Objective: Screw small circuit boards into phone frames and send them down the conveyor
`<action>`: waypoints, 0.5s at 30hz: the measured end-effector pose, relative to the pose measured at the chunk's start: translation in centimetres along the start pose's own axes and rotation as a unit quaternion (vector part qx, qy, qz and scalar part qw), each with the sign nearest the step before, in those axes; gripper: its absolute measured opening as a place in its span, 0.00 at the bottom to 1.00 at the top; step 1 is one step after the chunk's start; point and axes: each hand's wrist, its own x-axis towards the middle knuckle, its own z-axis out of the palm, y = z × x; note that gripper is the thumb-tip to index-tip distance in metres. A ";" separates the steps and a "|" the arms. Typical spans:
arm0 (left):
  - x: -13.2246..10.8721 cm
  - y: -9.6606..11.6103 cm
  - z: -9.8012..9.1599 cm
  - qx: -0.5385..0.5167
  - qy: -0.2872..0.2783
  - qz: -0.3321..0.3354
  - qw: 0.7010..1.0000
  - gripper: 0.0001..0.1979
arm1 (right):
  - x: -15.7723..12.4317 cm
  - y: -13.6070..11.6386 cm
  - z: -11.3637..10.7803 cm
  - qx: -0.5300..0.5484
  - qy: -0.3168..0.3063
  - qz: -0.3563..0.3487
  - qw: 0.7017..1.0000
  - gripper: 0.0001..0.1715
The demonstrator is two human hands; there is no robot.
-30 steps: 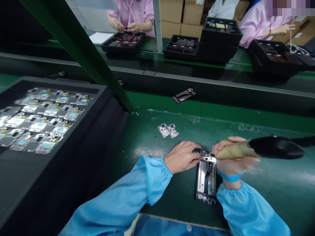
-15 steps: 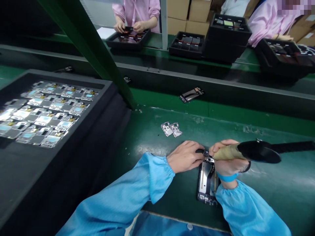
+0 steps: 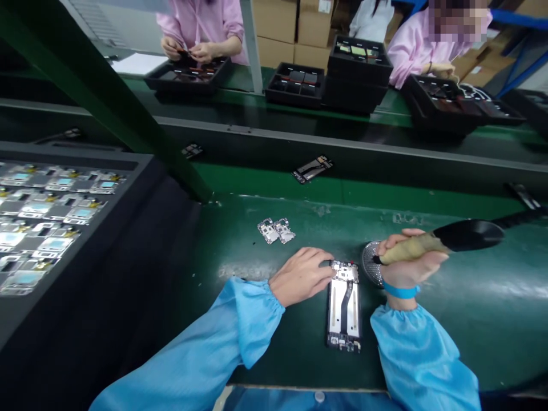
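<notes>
An opened phone lies lengthwise on the green bench, its circuit board at the far end and a dark ribbon cable running down the middle. At its upper left edge, the bent fingers of my left hand hold it against the bench. My right hand is closed around an electric screwdriver with a tape-wrapped grip and a black cable end. The screwdriver's tip points left, over a round dish with a speckled, silvery surface, to the right of the phone. Two loose circuit boards lie beyond my left hand.
A black tray with rows of phone boards stands at left, beside a slanting green post. Another opened phone lies farther back. Across the line, people in pink work at black trays.
My right hand with the screwdriver has moved off the phone's upper end, right to the round dish. My left hand stays at the phone's edge. The whole view has shifted.
</notes>
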 end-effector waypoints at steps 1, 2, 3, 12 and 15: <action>0.0 0.0 0.0 0.001 -0.002 0.000 1.000 0.08 | -0.2 0.1 0.1 0.003 -0.006 0.001 1.000 0.43; -0.1 -0.1 0.0 0.001 -0.003 0.001 1.000 0.08 | -0.3 0.2 0.2 0.006 -0.011 0.001 1.000 0.42; -0.1 -0.1 0.0 0.001 -0.003 0.001 1.000 0.08 | -0.5 0.3 0.2 0.009 -0.011 0.000 1.000 0.42; 0.0 0.1 0.0 -0.005 -0.001 -0.004 1.000 0.08 | -0.5 0.5 0.4 0.010 0.002 -0.010 1.000 0.44; 0.0 0.1 0.0 -0.005 0.000 -0.004 1.000 0.08 | -0.5 0.4 0.5 0.007 0.010 -0.009 1.000 0.44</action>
